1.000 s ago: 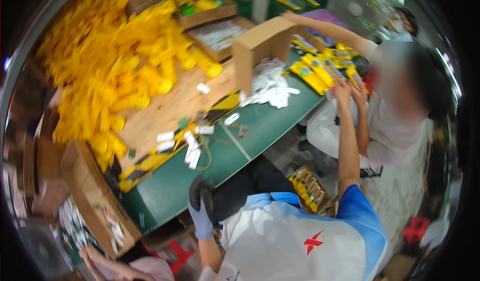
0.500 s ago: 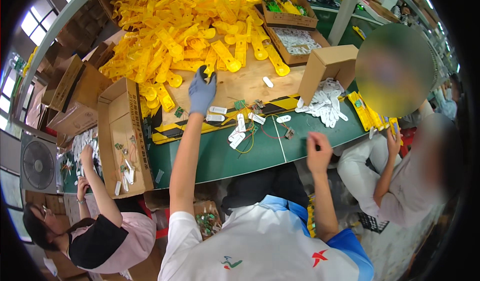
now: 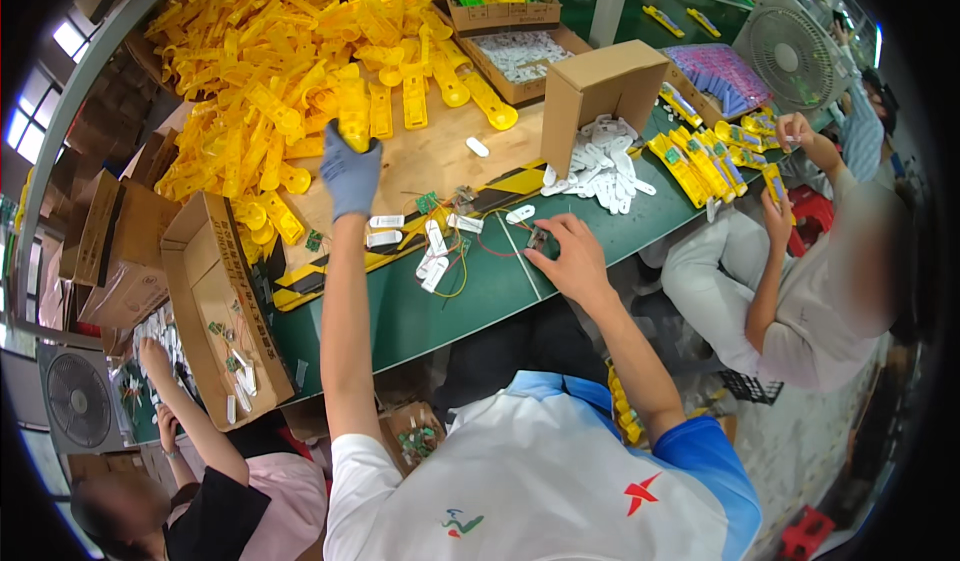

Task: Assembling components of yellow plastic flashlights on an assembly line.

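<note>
Head view: your gloved left hand (image 3: pixel 350 173) has its grip closed around a yellow plastic casing (image 3: pixel 353 131) at the heap's (image 3: pixel 270 51) edge. Your bare right hand (image 3: pixel 572 259) rests on the green counter (image 3: pixel 420 311), fingers pinching a small dark part (image 3: pixel 538 238). White pieces (image 3: pixel 432 261) and wired boards lie between, unassembled, so much looks left.

the heap of plastic casings (image 3: pixel 270 71) lies at the far left of the workbench (image 3: pixel 400 311), with the left hand (image 3: pixel 350 173) at its near edge. right of the heap an open cardboard box (image 3: pixel 600 96) lies on its side, small plastic parts (image 3: pixel 600 171) spilling out before it. circuit boards and wires (image 3: pixel 445 236) lie between the hands; the right hand (image 3: pixel 570 256) rests just right of them. another carton (image 3: pixel 215 301) sits at the bench's left end.
</note>
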Action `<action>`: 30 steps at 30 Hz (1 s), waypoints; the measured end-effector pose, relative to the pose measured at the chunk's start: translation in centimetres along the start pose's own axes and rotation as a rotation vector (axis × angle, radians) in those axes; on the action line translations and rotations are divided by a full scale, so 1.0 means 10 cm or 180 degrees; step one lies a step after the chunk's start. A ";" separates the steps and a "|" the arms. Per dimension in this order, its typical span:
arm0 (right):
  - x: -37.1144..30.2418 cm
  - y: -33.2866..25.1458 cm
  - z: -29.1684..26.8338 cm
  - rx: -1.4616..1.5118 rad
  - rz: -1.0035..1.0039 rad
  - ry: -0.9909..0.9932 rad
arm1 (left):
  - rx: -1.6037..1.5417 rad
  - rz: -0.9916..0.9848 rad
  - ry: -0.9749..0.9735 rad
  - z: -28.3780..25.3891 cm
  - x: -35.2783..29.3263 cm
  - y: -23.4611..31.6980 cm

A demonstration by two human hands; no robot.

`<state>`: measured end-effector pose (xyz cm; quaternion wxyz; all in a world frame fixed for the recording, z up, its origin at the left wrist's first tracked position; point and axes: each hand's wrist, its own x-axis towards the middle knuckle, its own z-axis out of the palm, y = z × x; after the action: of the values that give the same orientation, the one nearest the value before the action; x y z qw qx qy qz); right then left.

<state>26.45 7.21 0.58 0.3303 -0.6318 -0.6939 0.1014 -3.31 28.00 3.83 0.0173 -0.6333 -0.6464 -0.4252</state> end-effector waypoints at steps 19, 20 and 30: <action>0.98 -0.52 -0.30 0.3394 0.0356 -0.0659 | -0.3631 -0.1875 0.0241 -1.65 -2.78 -0.05; 0.96 -0.60 -0.27 0.3496 0.0418 -0.0691 | -0.3444 -0.1377 -0.0090 -1.50 -2.89 -0.14; 0.49 -0.81 -0.60 0.4303 0.0211 -0.0710 | -0.5162 -0.2045 -0.3404 -1.23 -3.75 0.53</action>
<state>23.53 8.71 11.29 0.5754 -0.2935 -0.4883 0.5867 2.11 -10.09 -6.56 -0.8219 -0.3580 -0.2265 -0.3809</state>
